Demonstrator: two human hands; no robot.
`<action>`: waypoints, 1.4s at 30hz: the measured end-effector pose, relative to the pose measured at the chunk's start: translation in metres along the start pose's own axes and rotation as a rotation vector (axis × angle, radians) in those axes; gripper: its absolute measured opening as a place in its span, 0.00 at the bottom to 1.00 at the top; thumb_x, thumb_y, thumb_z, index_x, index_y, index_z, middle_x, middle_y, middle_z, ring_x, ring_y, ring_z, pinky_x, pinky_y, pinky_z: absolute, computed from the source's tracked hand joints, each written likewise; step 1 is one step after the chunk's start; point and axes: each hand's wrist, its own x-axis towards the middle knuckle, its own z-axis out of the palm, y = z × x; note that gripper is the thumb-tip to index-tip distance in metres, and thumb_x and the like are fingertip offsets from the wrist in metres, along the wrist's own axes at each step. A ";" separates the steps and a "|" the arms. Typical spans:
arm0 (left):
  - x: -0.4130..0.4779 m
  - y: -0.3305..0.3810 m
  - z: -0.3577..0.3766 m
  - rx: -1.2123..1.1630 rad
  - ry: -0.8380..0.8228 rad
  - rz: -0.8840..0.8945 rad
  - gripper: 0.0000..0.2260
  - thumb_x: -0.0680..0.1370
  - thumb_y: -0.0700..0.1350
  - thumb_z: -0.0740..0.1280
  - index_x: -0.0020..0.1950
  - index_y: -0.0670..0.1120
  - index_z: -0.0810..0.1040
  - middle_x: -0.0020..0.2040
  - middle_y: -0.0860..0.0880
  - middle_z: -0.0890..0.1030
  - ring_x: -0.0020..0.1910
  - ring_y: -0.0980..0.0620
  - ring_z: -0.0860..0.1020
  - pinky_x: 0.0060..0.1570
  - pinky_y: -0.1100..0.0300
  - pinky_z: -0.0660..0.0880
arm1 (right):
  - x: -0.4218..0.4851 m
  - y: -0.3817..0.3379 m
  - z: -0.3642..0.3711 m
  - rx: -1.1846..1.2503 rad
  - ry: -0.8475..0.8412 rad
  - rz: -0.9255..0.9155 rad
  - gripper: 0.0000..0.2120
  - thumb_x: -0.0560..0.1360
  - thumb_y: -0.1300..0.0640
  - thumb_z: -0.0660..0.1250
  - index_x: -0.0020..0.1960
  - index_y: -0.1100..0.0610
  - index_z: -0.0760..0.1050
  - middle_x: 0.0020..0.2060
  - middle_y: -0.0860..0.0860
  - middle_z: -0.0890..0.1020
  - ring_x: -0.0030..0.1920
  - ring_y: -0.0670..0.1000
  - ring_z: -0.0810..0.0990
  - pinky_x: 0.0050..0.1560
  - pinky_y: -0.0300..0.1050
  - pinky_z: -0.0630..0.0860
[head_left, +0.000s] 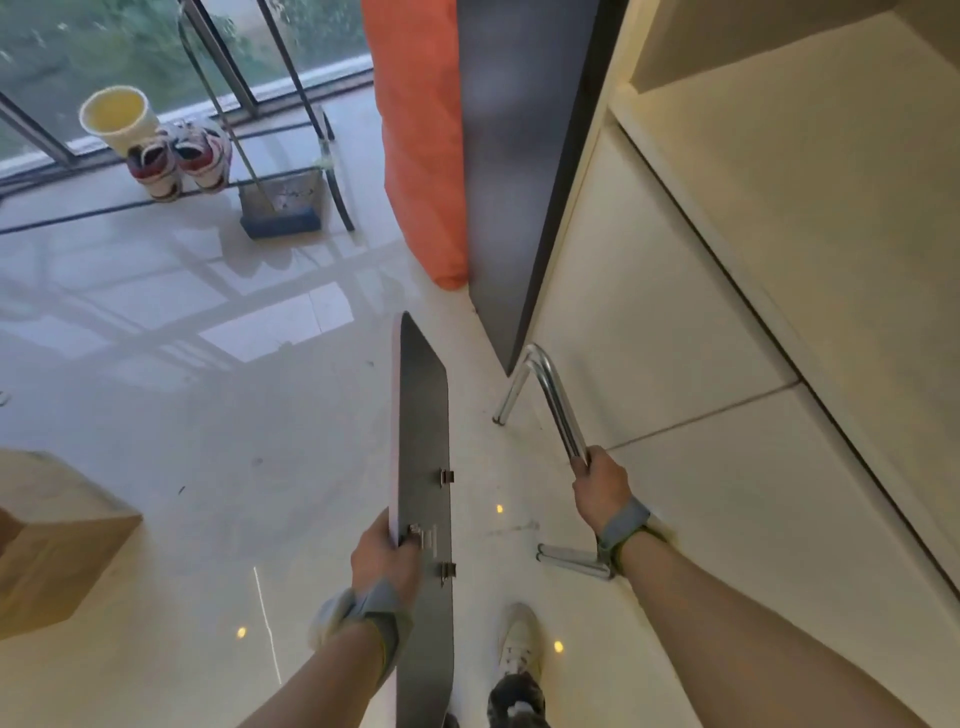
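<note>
A long dark board (423, 426) with small metal clips on its face stands on edge above the floor, in the lower middle of the view. My left hand (385, 556) grips its left edge near a clip. To the right, my right hand (600, 486) grips a bent chrome tube frame (550, 395) whose far leg rests on the floor. A second chrome tube piece (571, 558) shows just below my right wrist. Both wrists wear grey straps.
A cream cabinet (727, 312) with an open shelf fills the right side, with a dark panel (514, 182) and an orange cushion (421, 145) leaning beside it. By the window stand a yellow bucket (117, 117), sneakers (179, 156) and a dustpan (283, 200). A cardboard box (52, 540) sits left.
</note>
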 end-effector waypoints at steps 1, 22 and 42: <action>0.002 0.002 -0.001 0.008 0.002 -0.001 0.08 0.75 0.38 0.64 0.45 0.51 0.75 0.43 0.45 0.80 0.45 0.41 0.78 0.48 0.54 0.75 | 0.002 -0.002 -0.001 -0.015 0.023 0.000 0.13 0.81 0.58 0.57 0.57 0.66 0.71 0.49 0.67 0.81 0.48 0.66 0.80 0.40 0.46 0.68; -0.001 0.004 0.017 0.138 -0.079 0.032 0.11 0.76 0.38 0.63 0.57 0.48 0.77 0.45 0.46 0.80 0.46 0.40 0.77 0.49 0.55 0.74 | -0.007 0.019 -0.029 -0.714 0.054 -0.161 0.28 0.69 0.56 0.65 0.68 0.61 0.67 0.76 0.58 0.58 0.68 0.58 0.65 0.63 0.49 0.66; -0.035 0.023 -0.051 0.089 -0.100 0.187 0.24 0.78 0.37 0.58 0.72 0.54 0.66 0.56 0.43 0.82 0.54 0.41 0.79 0.52 0.53 0.77 | -0.081 -0.310 -0.052 0.186 -0.147 -0.096 0.19 0.79 0.57 0.56 0.61 0.69 0.73 0.53 0.65 0.80 0.56 0.67 0.80 0.56 0.60 0.79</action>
